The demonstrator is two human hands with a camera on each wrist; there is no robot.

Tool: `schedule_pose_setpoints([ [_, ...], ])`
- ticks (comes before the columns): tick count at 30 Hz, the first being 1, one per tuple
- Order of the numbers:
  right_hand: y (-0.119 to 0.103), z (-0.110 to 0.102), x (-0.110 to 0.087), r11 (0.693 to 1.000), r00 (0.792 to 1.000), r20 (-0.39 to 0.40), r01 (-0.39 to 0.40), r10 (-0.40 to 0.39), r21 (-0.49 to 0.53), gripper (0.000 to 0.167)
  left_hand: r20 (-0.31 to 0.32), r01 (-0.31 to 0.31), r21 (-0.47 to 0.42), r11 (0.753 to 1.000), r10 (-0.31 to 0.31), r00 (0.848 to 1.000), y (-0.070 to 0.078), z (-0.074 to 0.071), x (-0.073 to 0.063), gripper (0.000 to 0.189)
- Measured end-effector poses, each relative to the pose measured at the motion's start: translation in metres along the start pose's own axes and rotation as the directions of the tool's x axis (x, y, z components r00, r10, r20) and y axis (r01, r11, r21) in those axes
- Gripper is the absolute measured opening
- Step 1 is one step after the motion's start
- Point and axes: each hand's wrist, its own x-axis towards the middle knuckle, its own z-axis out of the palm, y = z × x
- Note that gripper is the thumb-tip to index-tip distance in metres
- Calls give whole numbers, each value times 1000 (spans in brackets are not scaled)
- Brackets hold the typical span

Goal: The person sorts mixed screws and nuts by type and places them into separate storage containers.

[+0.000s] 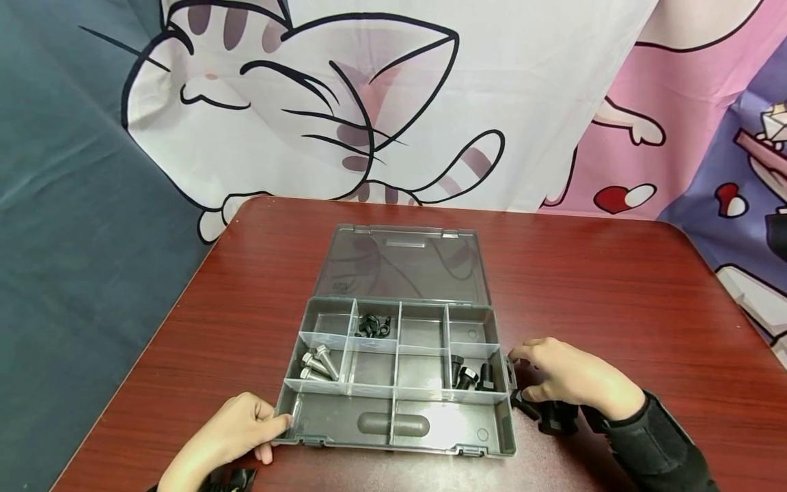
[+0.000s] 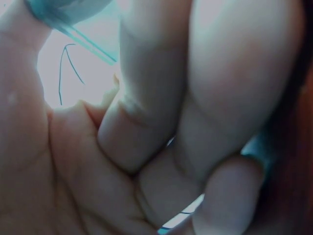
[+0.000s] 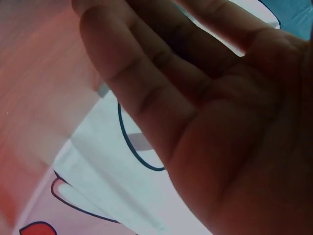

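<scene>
A grey translucent compartment box (image 1: 453, 437) lies with its lid (image 1: 399, 263) folded back. My left hand (image 1: 236, 427) pinches its front left corner, thumb over the wall and fingers curled below; the left wrist view shows these fingers (image 2: 151, 88) close up. My right hand (image 1: 572, 376) is at the box's right side, fingertips at its edge, and its palm (image 3: 234, 132) looks bare in the right wrist view. Silver hex bolts (image 1: 320, 362) lie in a left compartment, black bolts (image 1: 468, 377) in a right one, and small black rings (image 1: 371, 326) in a back one.
A dark piece (image 1: 524, 404) shows beside my right thumb; its kind is unclear. A black block (image 1: 558, 417) is under the right wrist. The reddish wooden table (image 1: 615, 273) ends at a cartoon-cat cloth (image 1: 418, 89) behind.
</scene>
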Motion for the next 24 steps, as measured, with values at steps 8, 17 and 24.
schedule_pose_setpoints([
  [8,0,4,-1,1000,1000,9,-16,16,-12,44,-9,1,6,1000,-1,1000,1,0,0,42],
  [17,4,8,-2,999,999,32,12,-14,51,33,-3,-1,-5,1000,1,1000,1,0,0,42],
  [24,3,12,-2,997,998,65,20,-25,72,31,0,-1,-3,1000,1,1000,0,0,0,42],
])
